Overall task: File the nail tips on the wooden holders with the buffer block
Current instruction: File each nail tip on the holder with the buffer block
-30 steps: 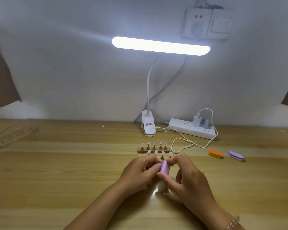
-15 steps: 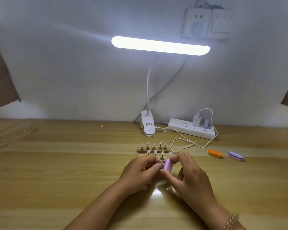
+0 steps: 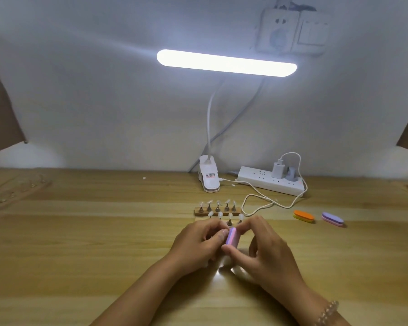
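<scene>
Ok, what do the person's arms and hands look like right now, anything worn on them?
No sleeves show on either arm. The left hand and right hand wear no gloves, and no rings show. A bracelet of small pale round beads circles the right wrist.

Wood table (image 3: pixel 80 255): holder row (image 3: pixel 218 211), lamp clip (image 3: pixel 209 182), pwr strip (image 3: pixel 269 183), orange buffer (image 3: pixel 303 216), purple buffer (image 3: pixel 332 219).

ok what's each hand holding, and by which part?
Right hand pinches the buffer block by its ends: thumb on the near end, forefinger over the far end. Left hand curls beside the block; what it holds, if anything, is hidden.
</scene>
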